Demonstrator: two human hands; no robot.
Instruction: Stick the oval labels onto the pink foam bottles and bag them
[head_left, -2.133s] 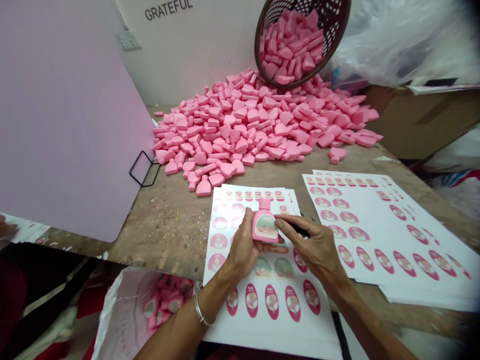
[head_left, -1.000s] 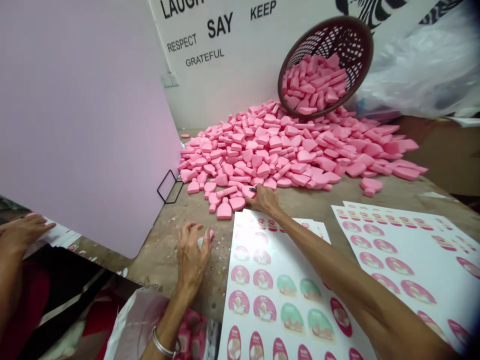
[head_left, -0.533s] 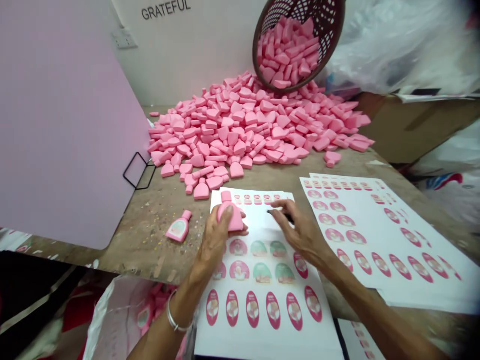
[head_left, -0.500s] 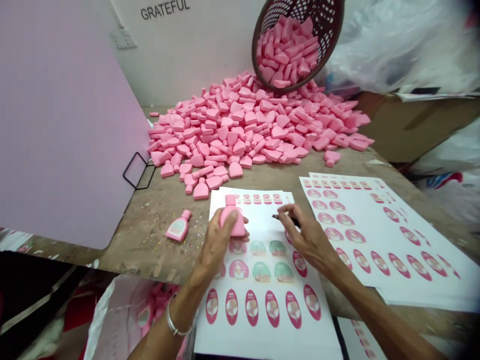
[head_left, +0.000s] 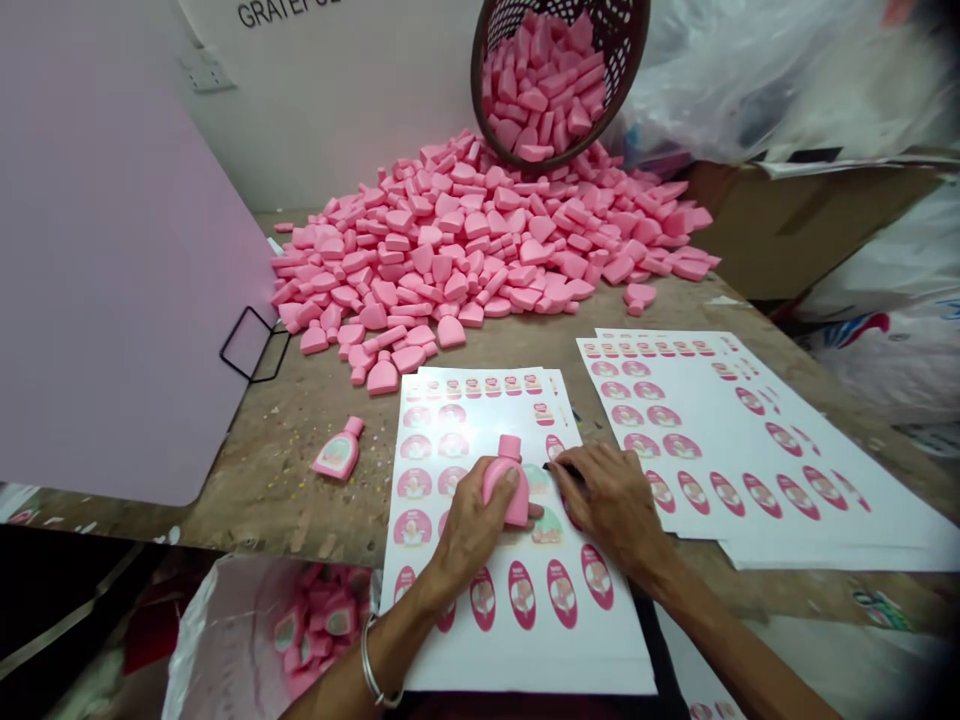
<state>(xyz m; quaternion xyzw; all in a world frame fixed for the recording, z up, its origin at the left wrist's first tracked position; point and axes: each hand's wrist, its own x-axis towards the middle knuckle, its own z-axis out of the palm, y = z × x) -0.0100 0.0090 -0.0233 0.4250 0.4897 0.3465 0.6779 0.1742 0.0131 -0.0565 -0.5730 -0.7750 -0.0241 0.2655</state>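
My left hand (head_left: 471, 528) is closed round a plain pink bottle-shaped foam piece (head_left: 507, 484), held upright over a sticker sheet (head_left: 480, 640). My right hand (head_left: 611, 500) rests beside it on the same sheet, fingers curled, with a thin dark tool (head_left: 559, 466) poking out of the fingertips onto a green sticker. A labelled pink bottle piece (head_left: 339, 451) lies flat on the wooden table (head_left: 300, 480), left of the sheet.
A big heap of pink foam pieces (head_left: 480, 250) spills from a tipped brown basket (head_left: 555, 70) at the back. More sticker sheets (head_left: 735, 440) lie on the right. A pink board (head_left: 112, 280) stands at the left. A white bag (head_left: 247, 640) of labelled pieces sits below the table edge.
A labelled piece went down on the table at the left and my right hand fetched a plain one from the heap. Since then both hands have drawn nearer me over the sheet.
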